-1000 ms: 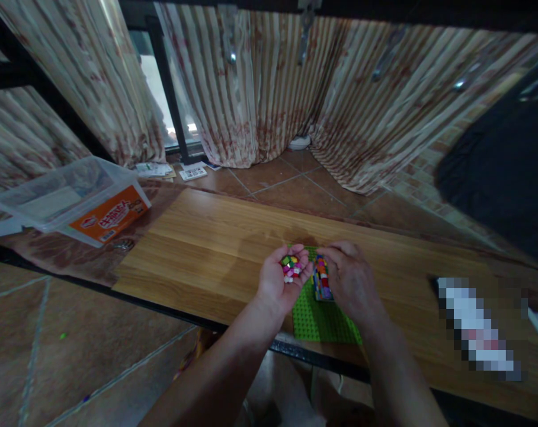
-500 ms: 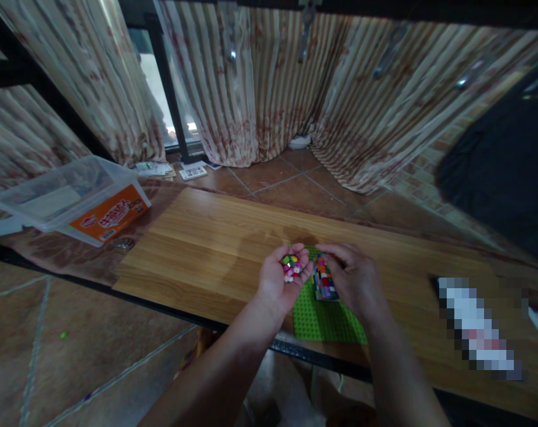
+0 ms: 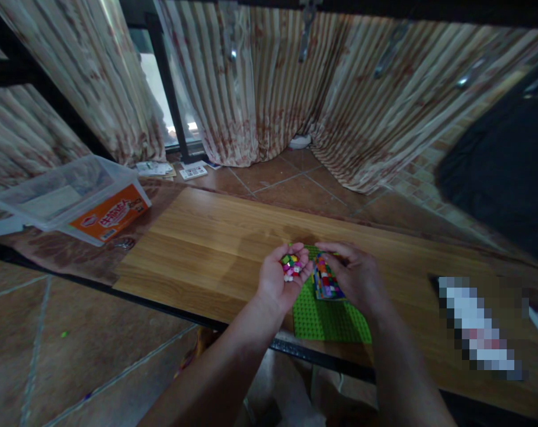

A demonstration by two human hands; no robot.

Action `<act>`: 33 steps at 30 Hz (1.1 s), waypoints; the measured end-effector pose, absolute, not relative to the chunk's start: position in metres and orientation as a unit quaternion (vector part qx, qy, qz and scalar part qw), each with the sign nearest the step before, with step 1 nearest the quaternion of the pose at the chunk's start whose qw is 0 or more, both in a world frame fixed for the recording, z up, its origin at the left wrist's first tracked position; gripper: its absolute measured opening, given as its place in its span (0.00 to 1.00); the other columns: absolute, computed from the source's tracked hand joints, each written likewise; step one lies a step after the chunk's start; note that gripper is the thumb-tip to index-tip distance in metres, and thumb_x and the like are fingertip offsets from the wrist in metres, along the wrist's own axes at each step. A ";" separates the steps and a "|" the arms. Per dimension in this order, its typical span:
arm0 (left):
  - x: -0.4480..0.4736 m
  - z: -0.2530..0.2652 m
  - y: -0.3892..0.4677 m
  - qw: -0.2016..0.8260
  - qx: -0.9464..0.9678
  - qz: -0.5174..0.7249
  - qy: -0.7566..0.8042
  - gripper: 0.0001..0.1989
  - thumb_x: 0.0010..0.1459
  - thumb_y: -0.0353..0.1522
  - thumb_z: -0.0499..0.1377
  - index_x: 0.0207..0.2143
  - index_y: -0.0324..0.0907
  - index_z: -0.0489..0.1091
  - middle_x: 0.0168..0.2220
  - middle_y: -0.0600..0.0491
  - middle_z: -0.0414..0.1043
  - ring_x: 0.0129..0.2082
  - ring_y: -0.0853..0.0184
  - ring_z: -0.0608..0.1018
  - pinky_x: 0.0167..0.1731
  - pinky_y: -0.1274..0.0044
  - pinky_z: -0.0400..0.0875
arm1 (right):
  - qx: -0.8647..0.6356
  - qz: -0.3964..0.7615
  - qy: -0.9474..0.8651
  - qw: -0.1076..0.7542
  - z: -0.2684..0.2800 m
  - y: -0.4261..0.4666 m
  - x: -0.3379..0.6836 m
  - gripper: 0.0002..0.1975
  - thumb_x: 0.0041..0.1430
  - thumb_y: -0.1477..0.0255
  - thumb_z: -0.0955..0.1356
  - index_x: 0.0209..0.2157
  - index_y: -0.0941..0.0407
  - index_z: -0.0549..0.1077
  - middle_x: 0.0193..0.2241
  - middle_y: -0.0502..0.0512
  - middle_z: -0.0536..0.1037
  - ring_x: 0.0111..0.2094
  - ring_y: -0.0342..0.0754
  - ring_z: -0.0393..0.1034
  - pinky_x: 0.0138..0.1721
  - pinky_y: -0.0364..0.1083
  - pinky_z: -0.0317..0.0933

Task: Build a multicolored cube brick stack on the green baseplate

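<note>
Bricks [image 3: 291, 268] lie loose in the left hand [image 3: 274, 274], cupped half open, in the head view. The right hand [image 3: 361, 277] curls at the brick block [image 3: 326, 283] over the green plate [image 3: 326, 326]; its pinch I cannot tell. Fitting bricks seems in hand; the next move calls for exact fingertip alignment.

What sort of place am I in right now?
Probably a room in a home, though I can't be certain: long striped beige-and-brown fabric curtains, a brown tiled floor, and small multicoloured plastic toy bricks over a green studded baseplate suggest it.
</note>
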State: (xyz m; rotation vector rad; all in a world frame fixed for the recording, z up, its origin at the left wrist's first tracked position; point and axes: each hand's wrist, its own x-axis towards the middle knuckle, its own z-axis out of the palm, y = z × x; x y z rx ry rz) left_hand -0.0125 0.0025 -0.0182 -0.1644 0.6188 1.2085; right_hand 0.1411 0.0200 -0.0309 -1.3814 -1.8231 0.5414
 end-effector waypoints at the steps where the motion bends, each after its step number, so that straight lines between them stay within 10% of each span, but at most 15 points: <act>1: -0.012 -0.018 0.003 0.775 -0.076 0.558 0.286 0.14 0.61 0.30 0.51 0.27 0.33 0.72 0.24 0.50 0.71 0.22 0.74 0.72 0.31 0.78 0.70 | -0.542 0.216 -0.716 0.385 -0.030 0.020 0.141 0.12 0.57 0.71 0.65 0.39 0.51 0.79 0.40 0.54 0.81 0.43 0.51 0.74 0.48 0.53 0.65; 20: -0.013 -0.019 0.003 0.770 -0.079 0.561 0.294 0.14 0.61 0.30 0.51 0.26 0.33 0.72 0.24 0.50 0.71 0.22 0.73 0.73 0.31 0.77 0.70 | -0.565 0.247 -0.694 0.372 -0.031 0.024 0.145 0.12 0.54 0.66 0.68 0.39 0.53 0.80 0.39 0.56 0.81 0.41 0.52 0.76 0.44 0.52 0.68; 33: -0.014 -0.018 0.002 0.771 -0.071 0.566 0.284 0.12 0.60 0.29 0.52 0.27 0.34 0.71 0.23 0.51 0.70 0.22 0.74 0.72 0.30 0.78 0.70 | -0.514 0.215 -0.800 0.223 -0.024 -0.002 0.181 0.41 0.41 0.59 0.76 0.58 0.50 0.64 0.55 0.60 0.69 0.55 0.61 0.64 0.55 0.61 0.58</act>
